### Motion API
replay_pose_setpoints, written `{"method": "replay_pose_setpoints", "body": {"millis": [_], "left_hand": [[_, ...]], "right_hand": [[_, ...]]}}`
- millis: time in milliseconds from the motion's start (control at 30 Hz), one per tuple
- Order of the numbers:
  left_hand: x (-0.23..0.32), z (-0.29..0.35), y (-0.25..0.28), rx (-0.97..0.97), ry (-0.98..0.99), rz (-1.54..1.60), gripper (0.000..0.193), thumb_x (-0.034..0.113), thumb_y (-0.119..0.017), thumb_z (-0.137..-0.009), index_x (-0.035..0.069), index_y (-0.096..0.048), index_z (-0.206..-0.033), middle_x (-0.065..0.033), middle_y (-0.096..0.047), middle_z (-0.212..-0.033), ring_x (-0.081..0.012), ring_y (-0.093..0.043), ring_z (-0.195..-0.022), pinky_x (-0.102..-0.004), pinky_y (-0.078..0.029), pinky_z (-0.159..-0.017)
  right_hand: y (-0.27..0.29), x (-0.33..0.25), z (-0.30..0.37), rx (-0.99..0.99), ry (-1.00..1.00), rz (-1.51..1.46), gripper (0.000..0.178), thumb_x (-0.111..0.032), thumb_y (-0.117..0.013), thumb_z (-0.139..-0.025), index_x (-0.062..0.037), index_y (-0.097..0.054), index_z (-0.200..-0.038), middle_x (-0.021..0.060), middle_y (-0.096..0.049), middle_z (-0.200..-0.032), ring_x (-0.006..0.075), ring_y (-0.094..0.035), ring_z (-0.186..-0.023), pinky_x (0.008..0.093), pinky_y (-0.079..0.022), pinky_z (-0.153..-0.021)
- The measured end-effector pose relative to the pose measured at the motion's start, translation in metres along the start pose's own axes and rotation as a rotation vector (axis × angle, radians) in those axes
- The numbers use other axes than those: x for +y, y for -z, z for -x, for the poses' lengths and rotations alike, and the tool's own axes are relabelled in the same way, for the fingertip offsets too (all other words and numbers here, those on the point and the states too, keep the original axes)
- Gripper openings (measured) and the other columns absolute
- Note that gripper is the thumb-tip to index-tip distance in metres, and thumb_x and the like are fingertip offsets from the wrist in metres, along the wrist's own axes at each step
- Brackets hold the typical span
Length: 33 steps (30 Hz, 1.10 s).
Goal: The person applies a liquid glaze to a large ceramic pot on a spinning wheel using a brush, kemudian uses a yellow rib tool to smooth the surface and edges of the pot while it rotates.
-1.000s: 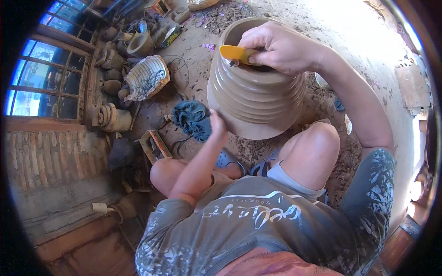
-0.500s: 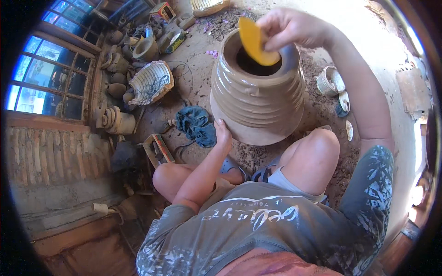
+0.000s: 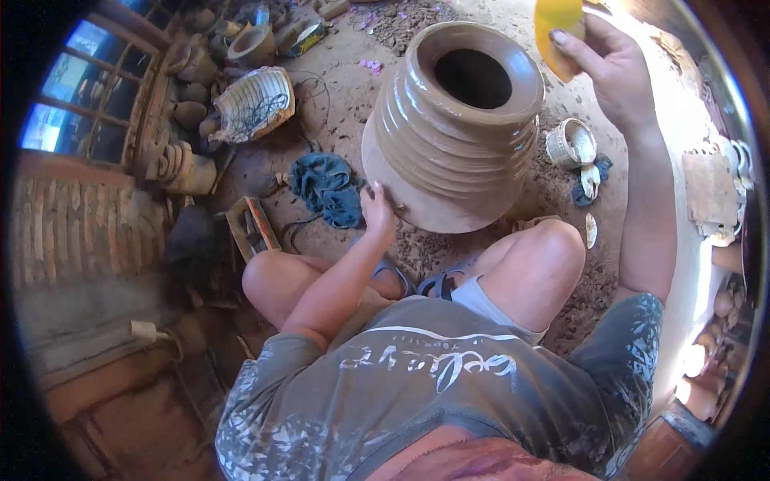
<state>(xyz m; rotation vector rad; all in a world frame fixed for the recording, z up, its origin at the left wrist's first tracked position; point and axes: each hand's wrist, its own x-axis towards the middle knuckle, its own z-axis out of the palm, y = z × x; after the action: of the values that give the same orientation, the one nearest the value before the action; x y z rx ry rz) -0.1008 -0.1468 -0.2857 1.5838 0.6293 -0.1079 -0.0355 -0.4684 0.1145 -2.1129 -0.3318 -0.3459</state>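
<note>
Pottery workshop: ridged clay vessel point(image 3: 453, 152), clay-strewn floor point(image 3: 341, 120) (round pots point(image 3: 189, 115) near window point(image 3: 100, 76)).

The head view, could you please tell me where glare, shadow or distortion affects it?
In the head view, strong light bleaches the floor at right; the pot has shiny highlights while its inside is nearly black; the lower left is dim; and the fisheye lens skews the window near the black rim.

Yellow scraper point(image 3: 553, 42) cropped at far edge, hiding some fingertips of the right hand point(image 3: 620, 80). I can't see inside the clay pot point(image 3: 453, 148), too dark. Left window point(image 3: 95, 86) cropped too.
</note>
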Motion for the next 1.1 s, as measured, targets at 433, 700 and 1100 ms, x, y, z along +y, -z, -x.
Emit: {"method": "replay_pose_setpoints", "body": {"millis": [433,700,1100], "left_hand": [[-0.018,0.106,-0.036,-0.325,0.386,0.221,0.061,0.051,-0.032,-0.108,0.001,-0.040,-0.143,-0.0131,-0.054,-0.136,-0.0241,-0.054,-0.110,-0.0435,-0.045,-0.089],[0.015,0.017,-0.006,-0.150,0.191,0.289,0.062,0.051,-0.034,-0.108,0.000,-0.048,-0.141,-0.0155,-0.058,-0.136,-0.0253,-0.054,-0.123,-0.0427,-0.043,-0.104],[-0.003,0.096,-0.027,-0.332,0.524,0.242,0.083,0.070,-0.018,-0.101,0.012,-0.021,-0.160,-0.0152,-0.037,-0.158,-0.0374,-0.042,-0.138,-0.0587,-0.027,-0.114]], "right_hand": [[-0.088,-0.008,-0.030,-0.026,0.270,0.523,0.024,-0.016,-0.065,-0.092,0.0006,-0.071,-0.107,0.0171,-0.071,-0.093,0.0247,-0.070,-0.081,0.0355,-0.053,-0.075],[-0.124,-0.010,-0.034,-0.156,0.223,0.371,0.027,-0.015,-0.064,-0.086,-0.0028,-0.074,-0.108,0.0231,-0.071,-0.094,0.0370,-0.070,-0.087,0.0433,-0.055,-0.084],[-0.103,-0.008,-0.025,-0.407,0.171,0.189,0.026,-0.007,-0.067,-0.085,0.0012,-0.073,-0.109,0.0132,-0.073,-0.095,0.0204,-0.068,-0.087,0.0341,-0.052,-0.085]]}}
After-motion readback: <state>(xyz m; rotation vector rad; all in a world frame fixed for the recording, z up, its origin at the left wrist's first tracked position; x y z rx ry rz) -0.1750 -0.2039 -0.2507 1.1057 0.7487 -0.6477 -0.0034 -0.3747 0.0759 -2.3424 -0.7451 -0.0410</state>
